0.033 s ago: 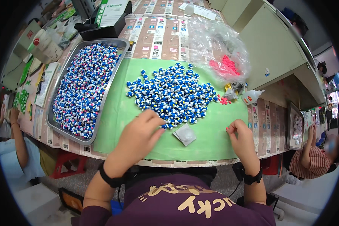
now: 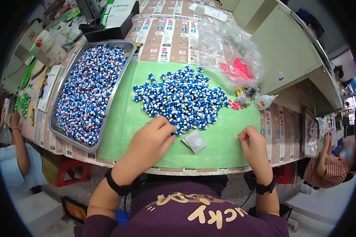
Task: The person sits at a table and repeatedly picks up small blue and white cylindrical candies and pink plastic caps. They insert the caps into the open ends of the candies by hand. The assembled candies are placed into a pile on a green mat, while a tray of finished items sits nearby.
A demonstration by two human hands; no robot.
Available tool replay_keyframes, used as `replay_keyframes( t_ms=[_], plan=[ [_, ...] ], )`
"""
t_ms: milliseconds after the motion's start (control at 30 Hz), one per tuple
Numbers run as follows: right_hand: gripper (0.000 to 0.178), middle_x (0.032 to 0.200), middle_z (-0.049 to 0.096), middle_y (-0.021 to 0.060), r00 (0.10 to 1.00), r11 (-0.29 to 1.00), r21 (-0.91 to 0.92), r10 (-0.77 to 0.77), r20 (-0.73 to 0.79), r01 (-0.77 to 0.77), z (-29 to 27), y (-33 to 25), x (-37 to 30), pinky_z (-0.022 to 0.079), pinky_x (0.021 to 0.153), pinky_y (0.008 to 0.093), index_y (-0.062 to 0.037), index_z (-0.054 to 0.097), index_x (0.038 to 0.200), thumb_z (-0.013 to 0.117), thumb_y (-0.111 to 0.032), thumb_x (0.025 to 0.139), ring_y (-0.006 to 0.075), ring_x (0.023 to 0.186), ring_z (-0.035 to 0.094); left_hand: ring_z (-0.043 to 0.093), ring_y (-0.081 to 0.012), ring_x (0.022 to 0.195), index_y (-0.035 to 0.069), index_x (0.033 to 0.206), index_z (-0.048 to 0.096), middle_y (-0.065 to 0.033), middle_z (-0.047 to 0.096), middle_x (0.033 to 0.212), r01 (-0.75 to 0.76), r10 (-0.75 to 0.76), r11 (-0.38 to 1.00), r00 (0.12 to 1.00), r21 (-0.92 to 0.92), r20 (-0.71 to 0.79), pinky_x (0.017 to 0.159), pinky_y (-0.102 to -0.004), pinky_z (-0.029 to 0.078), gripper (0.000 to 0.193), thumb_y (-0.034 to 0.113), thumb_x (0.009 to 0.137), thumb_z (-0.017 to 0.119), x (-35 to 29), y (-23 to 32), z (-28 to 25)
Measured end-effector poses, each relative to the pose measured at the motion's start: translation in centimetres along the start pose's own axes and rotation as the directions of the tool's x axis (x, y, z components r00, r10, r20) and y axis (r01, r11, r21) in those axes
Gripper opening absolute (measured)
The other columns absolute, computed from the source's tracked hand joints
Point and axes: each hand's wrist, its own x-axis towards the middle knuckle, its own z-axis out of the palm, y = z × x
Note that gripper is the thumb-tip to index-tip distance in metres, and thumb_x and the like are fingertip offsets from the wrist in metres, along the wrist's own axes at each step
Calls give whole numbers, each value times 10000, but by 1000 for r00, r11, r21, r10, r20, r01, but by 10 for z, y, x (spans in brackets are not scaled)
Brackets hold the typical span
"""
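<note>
A heap of small blue-and-white figure pieces [image 2: 182, 98] lies on a green mat [image 2: 118, 130]. At its near edge, the thumb and fingertips of my left hand [image 2: 153, 138] close around one small blue-and-white piece [image 2: 174, 133]; the fingers partly hide it. My right hand [image 2: 252, 143] is held over the right part of the mat, thumb and forefinger pinching a tiny pink piece [image 2: 239, 134]. Between my hands lies a pale grey square pad with a round dish [image 2: 194, 141]. A few loose pink pieces [image 2: 235, 106] sit at the heap's right side.
A metal tray [image 2: 103, 132] full of similar pieces stands on the left. To the right are a clear plastic bag [image 2: 217, 43] with pink pieces, a small white squeeze bottle [image 2: 265, 101] and a grey cabinet [image 2: 288, 51]. Co-workers sit at both sides.
My left hand has shifted very slightly, its knuckles a little lower and to the right. The right hand and the things on the mat look unchanged.
</note>
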Motion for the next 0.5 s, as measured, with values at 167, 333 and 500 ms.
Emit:
replay_keyframes(
  t_ms=[167,333,500],
  plan=[
    [152,796,548,147,998,996,-61,-61,16,61,-3,-1,-2,459,671,381,4,486,847,603,86,797,316,743,576,604,-301,817,24,941,616,-113,555,881,71,-72,997,994,18,80,705,-392,497,186,18,782,712,4,5,8],
    [168,833,576,125,983,972,142,-184,-19,185,-13,-40,9,462,681,374,-9,499,864,620,94,809,302,753,582,615,-272,768,23,938,610,-111,566,895,77,-83,990,995,115,47,659,-372,498,196,-21,764,691,-4,4,5],
    [214,910,623,96,884,829,317,-461,-80,461,-10,-90,16,465,707,376,-42,511,886,658,94,809,259,764,599,626,-164,764,10,1000,666,-77,569,929,166,-175,912,985,-376,11,611,-289,515,193,-37,813,655,2,21,-21]
  ],
)
